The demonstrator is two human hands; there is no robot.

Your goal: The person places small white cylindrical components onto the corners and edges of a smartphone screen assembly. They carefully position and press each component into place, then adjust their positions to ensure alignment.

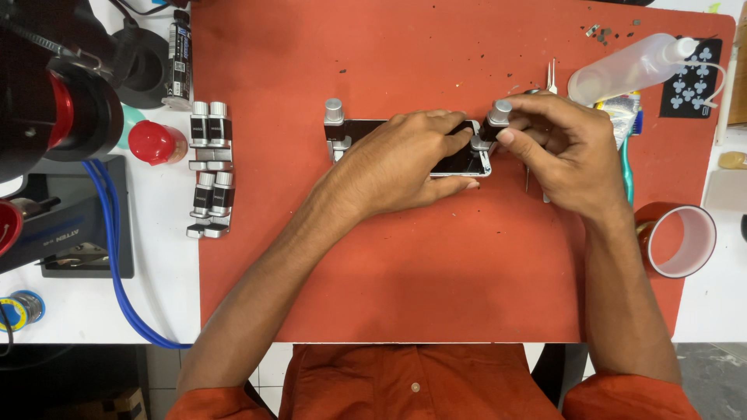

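- Fingers of the left hand [405, 159] lie flat and spread over a smartphone [465, 162], pressing it down onto the orange work mat [389, 264]; not curled round it, just pinning it.
- Fingers of the right hand [556, 152] pinch the knurled silver knob of a screw clamp [495, 123] seated on the phone's right end; thumb and forefinger closed on it.
- Second clamp [334, 124] sits on the phone's left end, untouched.
- Phone lies flat, mid-mat, long side left to right, mostly hidden under the left hand; only the right corner and a dark strip show.
- Handling judgement: phone looks thin, stiff, glass-faced, so fragile and slippery; best held by the edges or pressed flat, not flexed. Clamps look small, metal, rigid; take by the knurled knob.
- Head view, rest: spare clamps [210, 167] in pairs left of the mat, red cap [152, 141] beside them, blue cable [117, 257], tweezers [551, 78] and squeeze bottle [634, 66] top right, tape roll [681, 239] at the right edge.
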